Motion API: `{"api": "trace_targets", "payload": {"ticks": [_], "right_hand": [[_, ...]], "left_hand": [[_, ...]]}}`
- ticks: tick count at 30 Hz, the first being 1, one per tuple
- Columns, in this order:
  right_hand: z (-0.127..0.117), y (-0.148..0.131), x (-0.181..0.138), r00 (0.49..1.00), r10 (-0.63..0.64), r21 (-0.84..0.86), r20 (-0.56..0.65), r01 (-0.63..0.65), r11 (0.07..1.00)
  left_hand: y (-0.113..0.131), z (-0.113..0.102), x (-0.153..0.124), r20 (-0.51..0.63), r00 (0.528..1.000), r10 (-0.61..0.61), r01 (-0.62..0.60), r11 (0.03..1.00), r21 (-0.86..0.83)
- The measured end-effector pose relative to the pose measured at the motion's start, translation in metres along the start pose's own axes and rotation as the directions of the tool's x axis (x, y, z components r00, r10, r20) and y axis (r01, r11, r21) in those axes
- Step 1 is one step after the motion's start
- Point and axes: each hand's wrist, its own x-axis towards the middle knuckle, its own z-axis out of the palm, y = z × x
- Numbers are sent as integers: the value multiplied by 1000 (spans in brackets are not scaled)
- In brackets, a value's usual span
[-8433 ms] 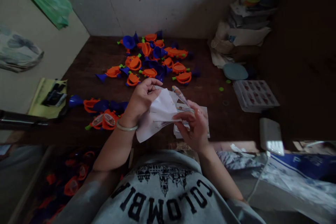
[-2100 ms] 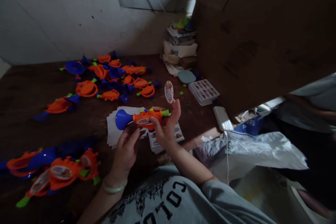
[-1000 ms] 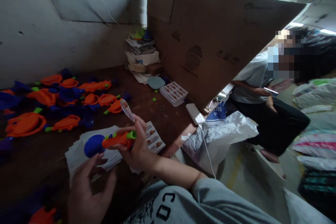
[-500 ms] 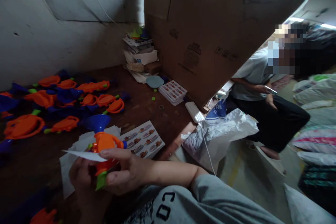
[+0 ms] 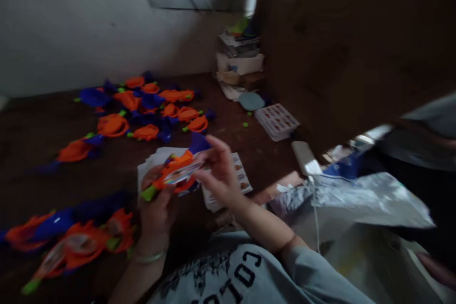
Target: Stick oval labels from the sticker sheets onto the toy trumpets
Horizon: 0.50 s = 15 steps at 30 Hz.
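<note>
My left hand (image 5: 155,206) grips an orange and blue toy trumpet (image 5: 176,171) from below, its green tip pointing lower left. A sticker shows on the toy's side. My right hand (image 5: 219,171) rests its fingers on the toy's upper right end, near the blue bell. The frame is smeared by motion. Under the hands lies a stack of white sticker sheets (image 5: 240,183) on the dark wooden table (image 5: 42,171).
A heap of orange and blue toy trumpets (image 5: 149,109) lies at the back. More toys (image 5: 71,237) sit at the front left. A pile of sticker sheets (image 5: 278,121), a round grey lid (image 5: 251,101), stacked papers (image 5: 240,61) and a big cardboard box (image 5: 349,47) stand right.
The camera swung back left toward the table. The toy turned from upright to lying slantwise, and the sticker that my right hand held now lies on the toy's side.
</note>
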Motion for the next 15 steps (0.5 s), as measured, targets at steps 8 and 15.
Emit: {"api": "trace_targets", "payload": {"ticks": [8, 15], "right_hand": [[-16, 4, 12, 952, 303, 75, -34, -300, 951], [-15, -9, 14, 895, 433, 115, 109, -444, 889]], "left_hand": [[10, -5, -2, 130, 990, -45, 47, 999, -14], [21, -13, -3, 335, 942, 2, -13, 999, 31]]}}
